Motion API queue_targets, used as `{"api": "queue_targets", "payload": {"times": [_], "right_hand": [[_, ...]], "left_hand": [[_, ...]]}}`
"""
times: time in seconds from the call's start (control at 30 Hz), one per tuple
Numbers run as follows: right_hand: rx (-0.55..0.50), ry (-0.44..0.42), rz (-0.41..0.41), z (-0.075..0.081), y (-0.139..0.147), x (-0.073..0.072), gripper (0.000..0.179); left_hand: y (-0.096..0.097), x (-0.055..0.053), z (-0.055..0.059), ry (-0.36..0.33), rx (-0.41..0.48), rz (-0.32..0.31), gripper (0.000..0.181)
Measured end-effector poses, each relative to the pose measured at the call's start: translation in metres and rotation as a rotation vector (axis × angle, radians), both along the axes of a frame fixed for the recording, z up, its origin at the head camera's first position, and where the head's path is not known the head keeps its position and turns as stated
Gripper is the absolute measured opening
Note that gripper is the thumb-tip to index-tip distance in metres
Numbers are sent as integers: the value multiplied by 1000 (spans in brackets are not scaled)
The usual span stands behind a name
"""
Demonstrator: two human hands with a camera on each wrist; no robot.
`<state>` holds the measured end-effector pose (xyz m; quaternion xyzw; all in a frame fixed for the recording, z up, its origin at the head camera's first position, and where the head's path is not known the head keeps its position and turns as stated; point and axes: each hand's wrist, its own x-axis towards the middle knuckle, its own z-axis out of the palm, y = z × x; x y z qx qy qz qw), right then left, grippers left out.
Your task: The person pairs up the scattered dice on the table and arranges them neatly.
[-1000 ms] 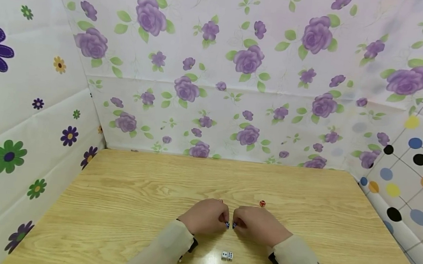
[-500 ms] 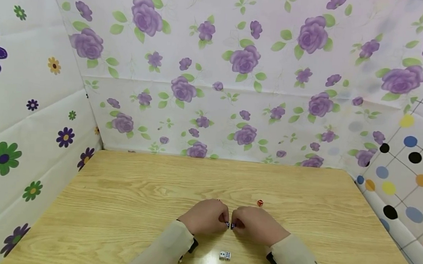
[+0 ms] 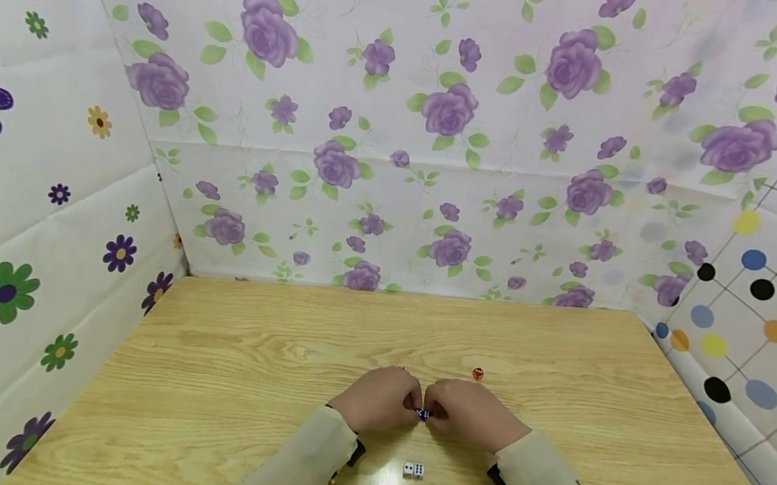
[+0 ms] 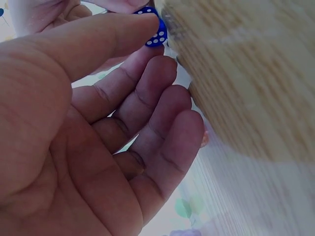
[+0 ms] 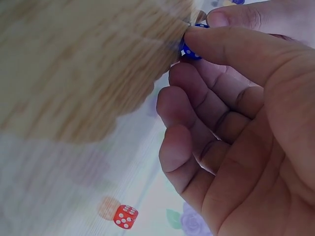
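Two blue dice with white dots meet side by side at the middle of the table in the head view. My left hand point(image 3: 382, 401) pinches the left blue die point(image 4: 158, 37) between thumb and index finger. From the other side, my right hand point(image 3: 474, 413) pinches the right blue die point(image 5: 191, 52) the same way. Both hands rest low at the tabletop, fingertips almost meeting, and the fingers cover much of each die. Nearer to me, a white die point(image 3: 408, 470) and another white die point(image 3: 419, 471) sit side by side between my forearms.
A red die point(image 3: 478, 373) lies beyond my right hand. A sliver of another red piece point(image 3: 401, 367) shows behind my left hand, mostly hidden. The wooden table point(image 3: 256, 331) ends at a flowered cloth point(image 3: 390, 220) at the back, with patterned cloths along both sides.
The gap between the two blue dice has closed as my hands drew together. The view has shifted slightly; the white dice and the red die stay in place.
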<state>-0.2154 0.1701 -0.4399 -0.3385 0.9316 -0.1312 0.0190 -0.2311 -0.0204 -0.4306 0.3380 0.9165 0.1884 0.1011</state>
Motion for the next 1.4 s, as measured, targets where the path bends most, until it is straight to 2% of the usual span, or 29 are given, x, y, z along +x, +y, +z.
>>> {"api": "queue_targets", "payload": {"times": [0.2,0.3,0.37,0.6,0.77,0.87,1.07,1.23,1.4], "right_hand": [[-5,-26,9,1,3,1,12],[-7,-46,-13,3,9,1,10],[-6,-40,-45,6,14,1,6],[7,98,-182,12,35,0,14],[-25,195,-260,7,50,-4,18],[-43,207,-309,3,58,-8,17],[-14,147,-361,0,68,-21,14],[27,51,-386,1,65,-32,13],[29,19,-405,4,59,-36,13]], "left_hand": [[-7,3,5,-45,75,21,6],[-15,2,9,-45,106,49,11],[-20,1,12,-20,105,66,14],[-36,-4,11,50,138,140,18],[-42,-5,3,101,103,184,29],[-42,-8,-1,113,95,204,33],[-35,-16,0,131,74,218,30],[-24,-22,4,116,56,245,24],[-16,-27,2,111,48,247,24]]}}
